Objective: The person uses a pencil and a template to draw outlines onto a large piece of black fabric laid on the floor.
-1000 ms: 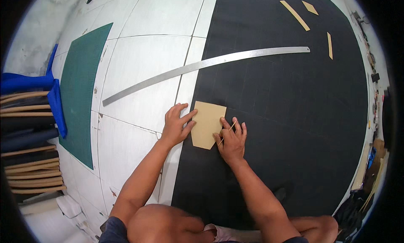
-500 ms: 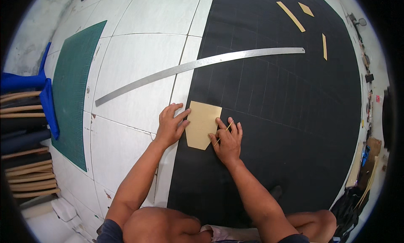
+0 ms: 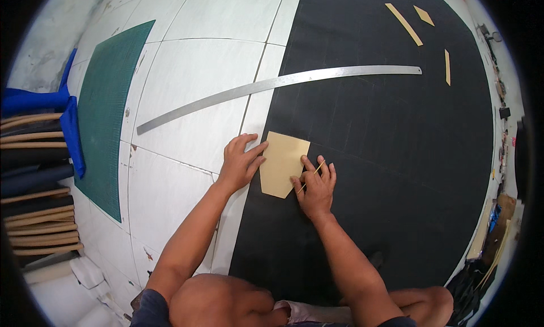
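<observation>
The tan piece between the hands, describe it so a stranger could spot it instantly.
Find the large black sheet, then go to its left edge. There, a left hand and right hand flank the tan piece. It is broad, tapering toward the bottom, unlike the narrower tan pieces farther up.

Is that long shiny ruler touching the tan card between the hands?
Apart. The head view shows bare black sheet plainly between the ruler and the tan card.

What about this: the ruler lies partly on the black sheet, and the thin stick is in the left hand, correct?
Not quite: the head view shows the thin stick in the right hand. The ruler does lie partly on the black sheet.
</observation>
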### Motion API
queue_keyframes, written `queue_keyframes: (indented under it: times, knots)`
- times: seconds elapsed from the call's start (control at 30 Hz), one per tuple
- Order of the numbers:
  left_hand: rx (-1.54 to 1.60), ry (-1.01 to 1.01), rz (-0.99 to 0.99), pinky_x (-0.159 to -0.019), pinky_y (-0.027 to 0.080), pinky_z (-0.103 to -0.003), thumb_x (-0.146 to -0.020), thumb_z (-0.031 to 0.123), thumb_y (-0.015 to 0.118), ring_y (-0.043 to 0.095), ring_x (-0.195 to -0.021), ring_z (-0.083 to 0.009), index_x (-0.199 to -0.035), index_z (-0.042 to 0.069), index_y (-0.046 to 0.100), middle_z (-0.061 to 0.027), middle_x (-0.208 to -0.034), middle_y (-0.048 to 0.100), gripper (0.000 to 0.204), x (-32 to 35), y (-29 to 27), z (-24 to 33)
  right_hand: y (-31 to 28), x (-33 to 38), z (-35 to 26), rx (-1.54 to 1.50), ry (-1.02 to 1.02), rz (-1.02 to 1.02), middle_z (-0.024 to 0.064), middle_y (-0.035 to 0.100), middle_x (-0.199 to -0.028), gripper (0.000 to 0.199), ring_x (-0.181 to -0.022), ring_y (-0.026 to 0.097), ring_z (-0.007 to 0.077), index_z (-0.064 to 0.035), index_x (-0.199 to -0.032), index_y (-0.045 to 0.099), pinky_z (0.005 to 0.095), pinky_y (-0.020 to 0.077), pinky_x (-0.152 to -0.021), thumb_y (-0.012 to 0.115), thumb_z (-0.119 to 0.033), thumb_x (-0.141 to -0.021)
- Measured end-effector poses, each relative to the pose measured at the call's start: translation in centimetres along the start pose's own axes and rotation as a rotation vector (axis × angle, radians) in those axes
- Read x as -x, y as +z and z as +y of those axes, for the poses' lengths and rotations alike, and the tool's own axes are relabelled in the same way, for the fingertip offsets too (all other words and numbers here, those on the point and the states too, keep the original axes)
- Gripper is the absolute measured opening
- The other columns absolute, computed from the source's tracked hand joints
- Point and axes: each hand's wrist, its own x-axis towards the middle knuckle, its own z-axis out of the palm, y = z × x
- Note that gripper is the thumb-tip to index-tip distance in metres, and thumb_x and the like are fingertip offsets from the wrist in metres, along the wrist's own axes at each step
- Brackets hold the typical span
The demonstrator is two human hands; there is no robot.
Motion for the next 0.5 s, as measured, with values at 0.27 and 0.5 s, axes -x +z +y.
queue_keyframes:
  times: [0.27, 0.5]
  knots:
    - [-0.001, 0.019, -0.088, -0.110, 0.037, -0.046, -0.091, 0.025, 0.077, 0.048, -0.128, -0.0307, -0.126, 0.023, 0.077, -0.0056, -0.133, 0.059, 0.035, -1.7, -1.6, -0.8, 0.0, 0.0, 0.0, 0.008, -0.011, 0.003, 0.0048, 0.064, -0.145, 0.026, -0.143, 0.047, 0.0406, -0.0099, -0.091, 0.059, 0.0603, 0.0268, -0.121, 0.076, -0.029, -0.093]
    - [-0.003, -0.006, -0.115, -0.111, 0.036, -0.046, -0.090, 0.027, 0.078, 0.048, -0.129, -0.0311, -0.126, 0.024, 0.077, -0.0058, -0.133, 0.059, 0.035, -1.9, -1.8, -0.8, -0.1, -0.1, -0.1, 0.011, -0.014, 0.002, 0.0049, 0.064, -0.145, 0.027, -0.144, 0.046, 0.0407, -0.0101, -0.092, 0.060, 0.0615, 0.0266, -0.121, 0.077, -0.031, -0.093]
